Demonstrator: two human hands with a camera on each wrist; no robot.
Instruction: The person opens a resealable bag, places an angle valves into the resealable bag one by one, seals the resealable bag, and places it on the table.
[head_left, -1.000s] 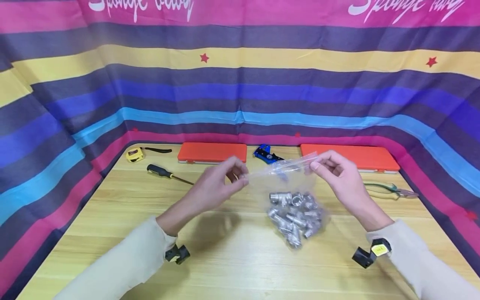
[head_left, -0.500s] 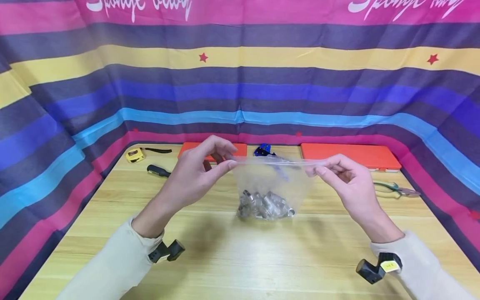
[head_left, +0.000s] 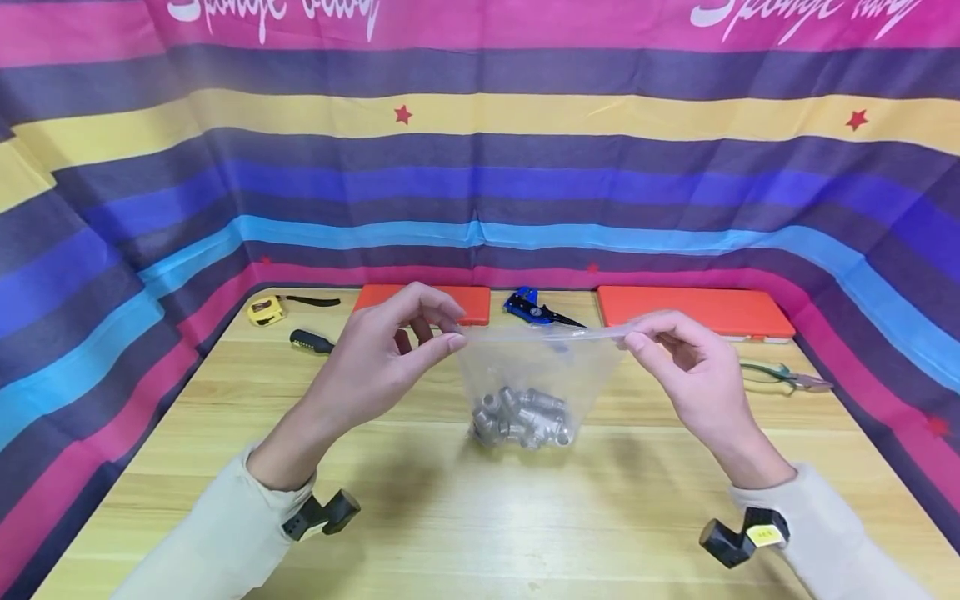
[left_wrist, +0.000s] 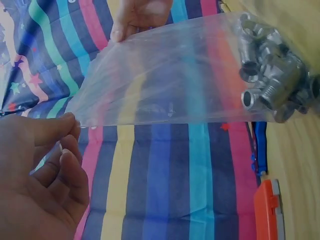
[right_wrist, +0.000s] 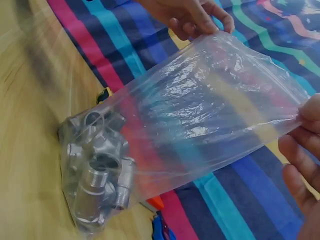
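Observation:
A clear zip bag (head_left: 536,362) hangs stretched between both hands in the head view. My left hand (head_left: 393,354) pinches its top left corner between thumb and index finger. At the top right corner, my right hand (head_left: 690,375) pinches the plastic the same way. Several silvery threaded metal pipe fittings (head_left: 525,417) lie heaped in the bag's bottom, close over the table. The left wrist view shows the fittings (left_wrist: 275,70) with the taut plastic beside them. From the right wrist, the bag's side (right_wrist: 195,105) looks wrinkled and shiny.
Along the back of the wooden table (head_left: 525,517) lie a yellow tape measure (head_left: 267,311), two red cases (head_left: 697,311) and a blue-handled tool (head_left: 536,308). A black-handled screwdriver (head_left: 311,340) is behind my left hand; green-handled pliers (head_left: 787,377) are at the right. A striped cloth (head_left: 480,183) surrounds the table.
The bag has swung from tilted to hanging level, its fittings shifting left and settling along the bottom. My left hand has moved left and up, spreading the top edge straight.

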